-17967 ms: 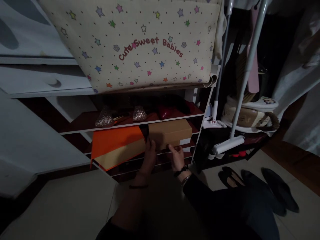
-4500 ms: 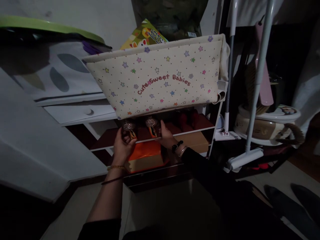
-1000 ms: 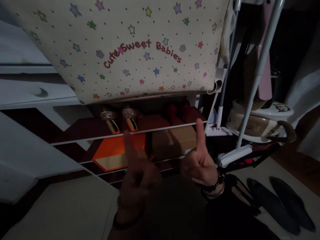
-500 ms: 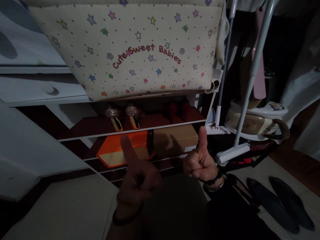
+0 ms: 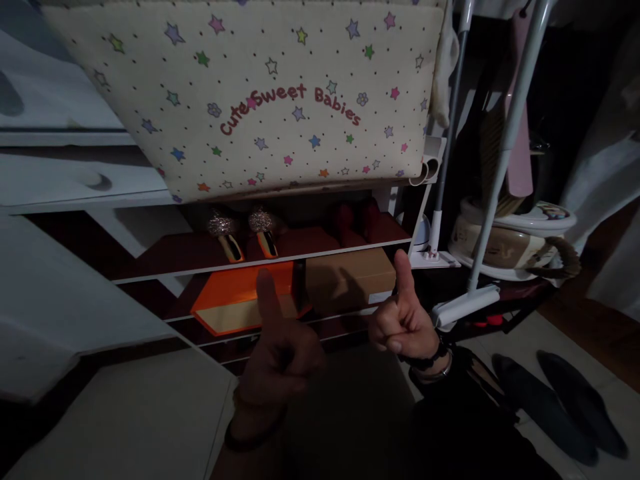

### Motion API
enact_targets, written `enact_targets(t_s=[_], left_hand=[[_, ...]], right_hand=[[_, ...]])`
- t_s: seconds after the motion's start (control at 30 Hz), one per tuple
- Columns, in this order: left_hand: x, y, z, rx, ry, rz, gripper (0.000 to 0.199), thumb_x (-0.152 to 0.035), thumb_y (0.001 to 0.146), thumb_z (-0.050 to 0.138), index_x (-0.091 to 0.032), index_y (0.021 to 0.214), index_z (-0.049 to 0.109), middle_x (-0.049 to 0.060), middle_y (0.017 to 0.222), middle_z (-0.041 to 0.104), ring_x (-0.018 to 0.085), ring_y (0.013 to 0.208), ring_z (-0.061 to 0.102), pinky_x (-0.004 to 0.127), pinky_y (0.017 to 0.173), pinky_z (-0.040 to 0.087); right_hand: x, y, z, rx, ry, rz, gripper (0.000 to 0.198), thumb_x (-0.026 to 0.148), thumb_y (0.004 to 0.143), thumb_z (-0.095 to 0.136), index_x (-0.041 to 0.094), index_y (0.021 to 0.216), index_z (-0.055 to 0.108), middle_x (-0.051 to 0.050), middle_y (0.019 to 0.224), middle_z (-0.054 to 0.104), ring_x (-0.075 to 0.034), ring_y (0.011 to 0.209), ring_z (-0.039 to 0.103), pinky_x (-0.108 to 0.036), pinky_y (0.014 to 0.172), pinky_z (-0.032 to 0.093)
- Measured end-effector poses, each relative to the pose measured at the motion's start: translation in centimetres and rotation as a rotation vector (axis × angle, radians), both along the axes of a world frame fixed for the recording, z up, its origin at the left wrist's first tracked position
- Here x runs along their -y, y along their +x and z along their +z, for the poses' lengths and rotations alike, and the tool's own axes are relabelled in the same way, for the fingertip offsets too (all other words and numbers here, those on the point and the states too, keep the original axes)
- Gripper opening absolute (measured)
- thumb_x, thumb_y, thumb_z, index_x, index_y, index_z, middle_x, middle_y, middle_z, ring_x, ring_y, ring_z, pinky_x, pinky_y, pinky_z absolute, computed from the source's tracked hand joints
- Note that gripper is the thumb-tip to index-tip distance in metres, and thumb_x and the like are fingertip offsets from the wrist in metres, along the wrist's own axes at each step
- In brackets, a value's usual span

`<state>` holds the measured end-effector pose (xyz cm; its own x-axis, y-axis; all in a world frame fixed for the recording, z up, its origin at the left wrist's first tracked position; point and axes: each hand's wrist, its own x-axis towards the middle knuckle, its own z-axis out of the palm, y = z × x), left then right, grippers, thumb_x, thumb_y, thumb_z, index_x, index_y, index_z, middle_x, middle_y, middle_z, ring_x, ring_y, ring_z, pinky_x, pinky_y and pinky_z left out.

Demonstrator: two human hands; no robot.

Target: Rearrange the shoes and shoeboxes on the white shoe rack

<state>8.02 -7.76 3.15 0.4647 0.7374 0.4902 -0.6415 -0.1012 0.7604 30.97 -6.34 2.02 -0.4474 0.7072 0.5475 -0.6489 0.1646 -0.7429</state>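
Both of my hands are raised in front of a shoe rack, each with the index finger stretched out and the other fingers curled in. My left hand [image 5: 283,353] is in dim light before an orange box [image 5: 237,290] with a pale front, apart from it as far as I can tell. To its right, my right hand [image 5: 405,320] points up near the right end of a brown cardboard box [image 5: 345,277]. Neither hand holds anything. On the shelf [image 5: 305,243] above stand a pair of glittery shoes [image 5: 223,230] and a pair of dark red shoes [image 5: 345,220].
A cream star-patterned fabric bin [image 5: 295,73] overhangs the rack. On the right are a white mop [image 5: 467,307], a pink-handled brush [image 5: 519,133] and a beige-and-white basin [image 5: 480,243]. Dark shoes [image 5: 545,407] lie on the tiles, and a white drawer unit [image 5: 75,177] stands left.
My left index fingertip has shifted slightly right and now stands more upright. The right hand has hardly moved. The view has shifted a little.
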Motion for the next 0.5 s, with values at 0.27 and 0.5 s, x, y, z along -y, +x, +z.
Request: enact_targets(t_s=[0.27, 0.5], left_hand=[[-3.5, 1.1, -1.0, -0.087, -0.211, 0.272, 0.046, -0.044, 0.080, 0.083, -0.017, 0.062, 0.050, -0.007, 0.056, 0.031, 0.005, 0.046, 0.024, 0.020, 0.046, 0.024], [-5.3, 2.9, -7.8, -0.483, -0.450, 0.437, 0.059, -0.067, 0.062, 0.086, -0.019, 0.059, 0.052, -0.006, 0.054, 0.036, 0.009, 0.052, 0.031, 0.023, 0.050, 0.023]], right_hand=[[-0.3, -1.4, 1.1, 0.143, 0.027, -0.388, 0.045, 0.051, 0.096, 0.068, 0.020, 0.063, 0.062, 0.004, 0.055, 0.042, -0.010, 0.052, 0.035, -0.027, 0.053, 0.028], [-0.7, -3.8, -3.4, 0.574, 0.042, -0.564, 0.062, 0.063, 0.091, 0.063, 0.021, 0.054, 0.035, 0.006, 0.057, 0.029, -0.009, 0.057, 0.025, -0.026, 0.054, 0.021]])
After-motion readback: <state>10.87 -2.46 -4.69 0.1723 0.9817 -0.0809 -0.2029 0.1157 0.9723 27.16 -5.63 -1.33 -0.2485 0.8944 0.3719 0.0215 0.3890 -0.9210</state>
